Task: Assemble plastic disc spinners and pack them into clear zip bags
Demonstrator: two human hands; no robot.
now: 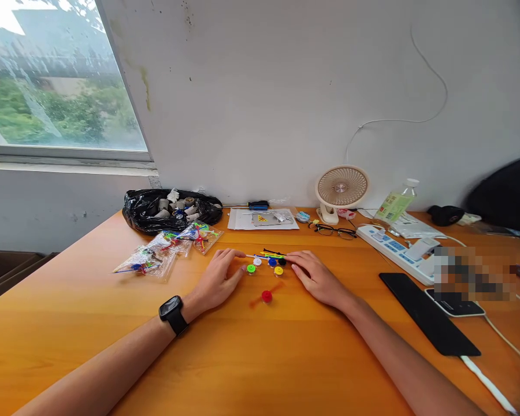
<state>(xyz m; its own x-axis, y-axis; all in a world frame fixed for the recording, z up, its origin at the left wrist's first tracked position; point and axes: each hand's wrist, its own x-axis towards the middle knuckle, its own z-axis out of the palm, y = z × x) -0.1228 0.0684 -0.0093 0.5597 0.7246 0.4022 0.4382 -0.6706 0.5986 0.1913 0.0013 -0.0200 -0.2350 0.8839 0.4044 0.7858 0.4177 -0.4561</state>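
A red disc (pixel 266 296) sits on the wooden table between my forearms, an orange-red bar smeared by motion beneath it. Farther off are a green disc (pixel 251 268), a white disc (pixel 257 262), a blue disc (pixel 272 262), a yellow disc (pixel 278 271) and a black disc (pixel 282 262). Thin coloured sticks (pixel 268 255) lie just behind them. My left hand (pixel 219 278) rests open left of the discs, index fingertip at the white stick's end. On the other side my right hand (pixel 318 278) lies open, its fingertips by the sticks' right ends and the black disc.
Clear bags of coloured parts (pixel 156 254) lie at left before a black plastic bag (pixel 134 211). Along the back are a white box (pixel 242 219), a small fan (pixel 341 188) and glasses (pixel 333 231). A power strip (pixel 392 251), bottle (pixel 396 202) and dark flat slab (pixel 429 315) occupy the right.
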